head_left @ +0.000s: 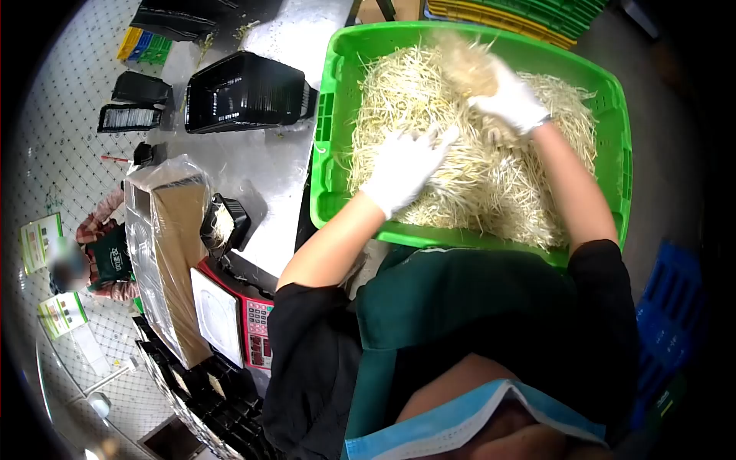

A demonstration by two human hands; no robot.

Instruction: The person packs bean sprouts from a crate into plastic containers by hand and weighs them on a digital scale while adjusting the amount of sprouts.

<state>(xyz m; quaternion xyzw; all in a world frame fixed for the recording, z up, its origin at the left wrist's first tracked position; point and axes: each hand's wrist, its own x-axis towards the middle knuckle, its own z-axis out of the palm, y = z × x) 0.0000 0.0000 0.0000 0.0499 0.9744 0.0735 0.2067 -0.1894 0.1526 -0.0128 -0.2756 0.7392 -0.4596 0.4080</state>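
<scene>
Inside bin [336, 184]: heaped sprouts [491, 180].
Right hand [512, 98]: far side, grasping sprouts, blurred.
Left hand [402, 169]: nearer, spread loosely on sprouts.

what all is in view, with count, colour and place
crate: 1, green, upper middle
bean sprouts: one heap, pale, in crate
table: 1, silver, left of crate
tray stack: 1, black, on table
box: 1, brown, left side
small tray: 1, black, beside box
other trays: several, black, left side
scale: 1, red and white, right of box
stacked crates: several, green and yellow, top right
slatted plastic: at least 1, blue, right edge
sheets: 2, green and white, far left
co-worker: 1, plaid sleeves, far left
apron: 1, dark green, bottom
mask: 1, blue, bottom
left hand: 1, white-gloved, on sprouts
right hand: 1, white-gloved, gripping sprouts
</scene>
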